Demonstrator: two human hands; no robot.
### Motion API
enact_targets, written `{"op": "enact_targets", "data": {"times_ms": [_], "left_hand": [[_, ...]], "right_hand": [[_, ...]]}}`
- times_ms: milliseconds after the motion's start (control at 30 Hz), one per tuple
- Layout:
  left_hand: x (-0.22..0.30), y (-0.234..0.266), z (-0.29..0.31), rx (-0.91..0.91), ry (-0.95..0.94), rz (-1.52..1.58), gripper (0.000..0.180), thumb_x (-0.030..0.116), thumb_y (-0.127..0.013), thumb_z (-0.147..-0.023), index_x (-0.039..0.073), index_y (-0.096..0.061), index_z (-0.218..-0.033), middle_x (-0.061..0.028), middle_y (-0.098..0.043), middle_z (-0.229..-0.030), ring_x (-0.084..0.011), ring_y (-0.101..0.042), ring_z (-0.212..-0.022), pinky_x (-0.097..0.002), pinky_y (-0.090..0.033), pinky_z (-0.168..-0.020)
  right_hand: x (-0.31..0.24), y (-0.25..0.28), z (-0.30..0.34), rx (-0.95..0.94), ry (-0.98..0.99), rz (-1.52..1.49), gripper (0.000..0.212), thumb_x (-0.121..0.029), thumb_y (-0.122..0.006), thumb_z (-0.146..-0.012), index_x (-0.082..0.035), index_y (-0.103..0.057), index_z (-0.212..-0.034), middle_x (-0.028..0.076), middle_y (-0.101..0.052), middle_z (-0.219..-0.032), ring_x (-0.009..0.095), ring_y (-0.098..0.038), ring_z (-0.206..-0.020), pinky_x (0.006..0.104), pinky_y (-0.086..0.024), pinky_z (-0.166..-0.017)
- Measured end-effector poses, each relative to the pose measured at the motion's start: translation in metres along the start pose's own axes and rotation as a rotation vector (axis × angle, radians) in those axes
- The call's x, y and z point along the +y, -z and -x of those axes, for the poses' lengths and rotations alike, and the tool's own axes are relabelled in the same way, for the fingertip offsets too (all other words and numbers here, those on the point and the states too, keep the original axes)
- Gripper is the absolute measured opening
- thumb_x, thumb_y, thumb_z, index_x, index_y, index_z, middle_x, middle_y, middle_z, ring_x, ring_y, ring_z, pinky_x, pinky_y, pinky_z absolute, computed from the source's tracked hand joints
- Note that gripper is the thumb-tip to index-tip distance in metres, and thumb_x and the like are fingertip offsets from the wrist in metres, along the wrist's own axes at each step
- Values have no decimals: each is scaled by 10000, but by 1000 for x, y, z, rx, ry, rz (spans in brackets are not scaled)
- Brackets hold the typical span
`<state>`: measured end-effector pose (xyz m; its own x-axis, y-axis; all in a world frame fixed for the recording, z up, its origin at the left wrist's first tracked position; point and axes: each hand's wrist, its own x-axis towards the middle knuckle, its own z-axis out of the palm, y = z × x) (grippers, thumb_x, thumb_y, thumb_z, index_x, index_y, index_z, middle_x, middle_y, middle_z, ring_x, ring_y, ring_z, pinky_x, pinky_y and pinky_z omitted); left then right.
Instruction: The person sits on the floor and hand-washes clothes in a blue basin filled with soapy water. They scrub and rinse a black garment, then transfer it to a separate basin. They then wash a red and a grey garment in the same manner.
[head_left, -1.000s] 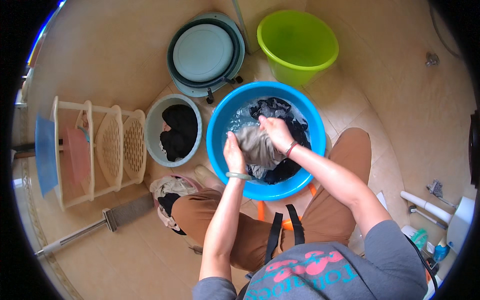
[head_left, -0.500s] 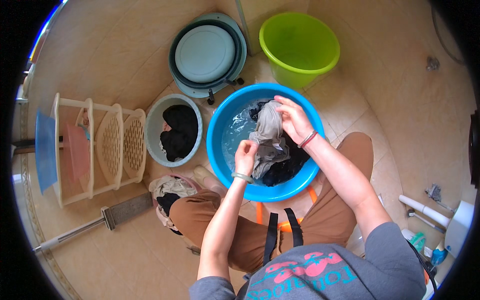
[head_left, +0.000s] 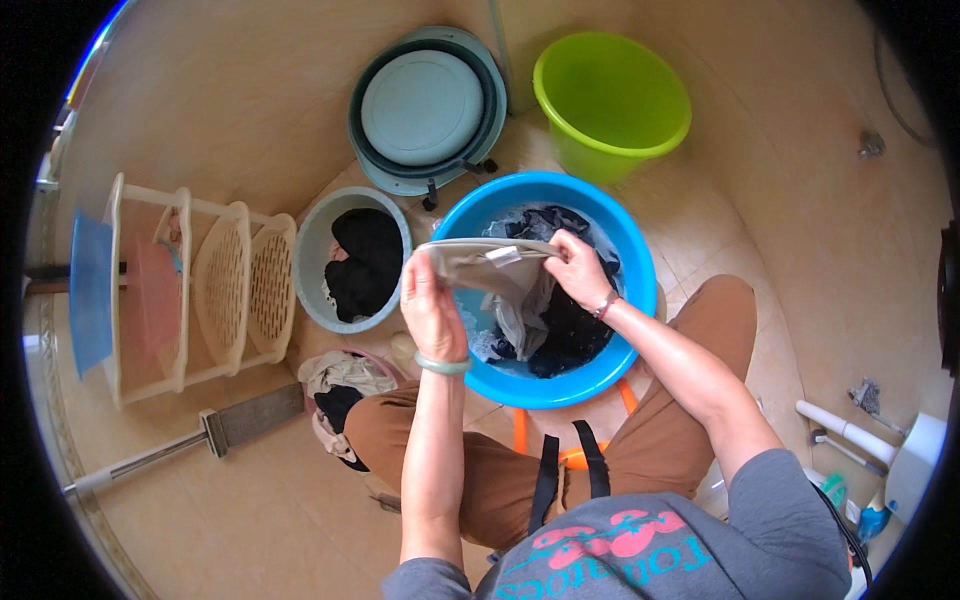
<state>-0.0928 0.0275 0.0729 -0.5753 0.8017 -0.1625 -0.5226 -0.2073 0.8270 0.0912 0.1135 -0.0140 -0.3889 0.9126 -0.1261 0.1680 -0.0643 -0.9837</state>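
A light grey garment (head_left: 520, 285) is stretched between my two hands, its waistband-like edge pulled taut and a white label showing inside. My left hand (head_left: 434, 315) grips one end, above the left rim of the blue basin (head_left: 641, 290). At the other end my right hand (head_left: 582, 268) pinches the same edge over the middle of the basin. The garment's lower part hangs down into the basin. Dark wet clothes (head_left: 575, 335) lie in the sudsy water beneath it.
Left of the basin stands a pale tub (head_left: 306, 260) with black clothes. A pink-rimmed container of laundry sits by my left knee. Beyond are a folding basin (head_left: 420, 105) and a green bucket (head_left: 610, 100). A cream shelf rack (head_left: 185, 290) and flat mop (head_left: 255, 420) are leftmost.
The bunched grey garment has been lifted and spread out by its edge. My left hand has moved left and up; my right hand has come slightly nearer.
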Motion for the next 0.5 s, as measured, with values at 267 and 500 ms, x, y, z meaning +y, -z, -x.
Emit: {"op": "enact_targets", "data": {"times_ms": [267, 500], "left_hand": [[-98, 48, 4, -77, 621, 255, 517, 555, -545, -898, 136, -546, -1202, -41, -606, -981, -159, -582, -872, -315, -484, -813], [-124, 8, 36, 322, 514, -75, 275, 314, -540, -932, 67, -621, -1023, -38, -652, -934, -153, -616, -855, -307, -501, -758]], "right_hand": [[-78, -41, 58, -343, 760, 381, 196, -144, -674, -799, -43, -593, -946, 100, -585, -806, 250, -621, -724, 333, -521, -684], [-7, -44, 10, -29, 212, 446, 329, -230, -505, -934, -34, -631, -701, 195, -618, -674, 337, -632, -637, 436, -512, -544]]}}
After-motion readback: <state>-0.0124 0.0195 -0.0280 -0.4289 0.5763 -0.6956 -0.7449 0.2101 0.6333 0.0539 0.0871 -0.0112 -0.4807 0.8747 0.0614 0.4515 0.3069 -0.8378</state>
